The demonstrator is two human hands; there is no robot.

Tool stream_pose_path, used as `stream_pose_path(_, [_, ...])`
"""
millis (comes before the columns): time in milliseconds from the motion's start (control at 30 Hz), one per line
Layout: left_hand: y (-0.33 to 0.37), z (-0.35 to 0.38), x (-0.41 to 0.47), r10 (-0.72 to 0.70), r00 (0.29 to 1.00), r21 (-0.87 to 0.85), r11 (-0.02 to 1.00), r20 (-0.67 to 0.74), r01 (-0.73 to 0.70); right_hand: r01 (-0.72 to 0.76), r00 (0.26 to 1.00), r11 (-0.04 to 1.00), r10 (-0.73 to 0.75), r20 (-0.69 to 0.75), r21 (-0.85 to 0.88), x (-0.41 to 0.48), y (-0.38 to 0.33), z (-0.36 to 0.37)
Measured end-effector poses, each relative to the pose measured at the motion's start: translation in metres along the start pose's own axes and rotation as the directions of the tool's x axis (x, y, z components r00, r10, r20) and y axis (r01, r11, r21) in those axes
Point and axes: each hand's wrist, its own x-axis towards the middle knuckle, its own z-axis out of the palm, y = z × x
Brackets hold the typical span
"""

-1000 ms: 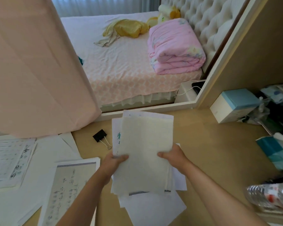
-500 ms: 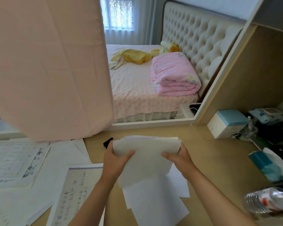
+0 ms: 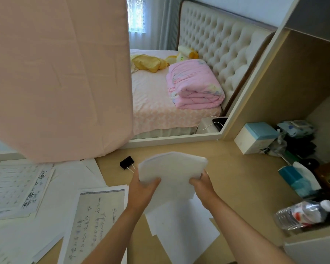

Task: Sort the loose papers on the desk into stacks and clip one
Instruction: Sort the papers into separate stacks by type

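A stack of white papers (image 3: 172,171) is held upright above the wooden desk (image 3: 242,180), its top edge bowed toward me. My left hand (image 3: 144,189) grips its left side and my right hand (image 3: 202,184) grips its right side. Under the stack lie a few blank white sheets (image 3: 181,227). A black binder clip (image 3: 127,162) with silver handles rests on the desk just left of the stack. Sheets with handwritten characters (image 3: 92,221) and printed grid pages (image 3: 13,187) spread over the desk's left part.
A pink cloth (image 3: 59,73) hangs over the desk's left back. At the right stand a white-and-blue box (image 3: 255,138), a blue tissue pack (image 3: 297,180) and a lying plastic bottle (image 3: 303,214). Beyond the desk is a bed with a folded pink quilt (image 3: 194,84).
The paper stack has been raised from lying tilted to standing on edge between both hands, and my view has lifted toward the bed. The binder clip has stayed in place.
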Motion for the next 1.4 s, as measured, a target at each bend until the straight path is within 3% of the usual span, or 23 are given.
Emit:
stream_pose_path(100, [-0.007, -0.004, -0.002, -0.027, 0.998, -0.038, 0.999, -0.059, 0.024, 0.013, 0.999, 1.000, -0.013, -0.034, -0.007, -0.006, 0.001, 0.005])
stream_pose_path(267, [-0.012, -0.002, -0.008, -0.044, 0.998, -0.004, 0.999, 0.044, 0.045, -0.098, 0.995, 0.993, 0.095, -0.042, -0.060, -0.016, 0.021, 0.018])
stream_pose_path(400, [-0.006, -0.013, -0.005, -0.081, 0.996, 0.014, 0.997, 0.030, 0.081, -0.091, 0.990, 0.994, 0.083, -0.114, -0.065, -0.017, 0.015, 0.025])
stream_pose_path(667, [0.009, -0.093, 0.009, -0.090, 0.993, 0.174, 0.982, 0.077, 0.076, -0.118, 0.993, 0.990, 0.117, -0.020, -0.079, -0.027, 0.003, 0.081])
stream_pose_path(867, [-0.040, -0.169, 0.007, -0.325, 0.945, 0.506, 0.808, -0.046, 0.302, -0.297, 0.936, 0.933, 0.327, 0.130, -0.203, -0.039, 0.035, 0.165])
stream_pose_path(1000, [-0.091, -0.203, -0.009, -0.371, 0.919, 0.594, 0.711, -0.137, 0.376, -0.293, 0.899, 0.905, 0.371, 0.235, -0.307, -0.048, 0.064, 0.204])
stream_pose_path(1133, [-0.129, -0.218, -0.023, -0.514, 0.840, 0.728, 0.509, -0.172, 0.460, -0.295, 0.874, 0.873, 0.411, 0.260, -0.388, -0.057, 0.083, 0.218])
stream_pose_path(1267, [-0.143, -0.216, -0.033, -0.497, 0.858, 0.667, 0.596, -0.131, 0.447, -0.231, 0.845, 0.874, 0.397, 0.357, -0.427, -0.062, 0.086, 0.220])
stream_pose_path(1400, [-0.143, -0.207, -0.037, -0.425, 0.893, 0.711, 0.583, -0.147, 0.394, -0.139, 0.855, 0.857, 0.357, 0.377, -0.496, -0.055, 0.088, 0.206])
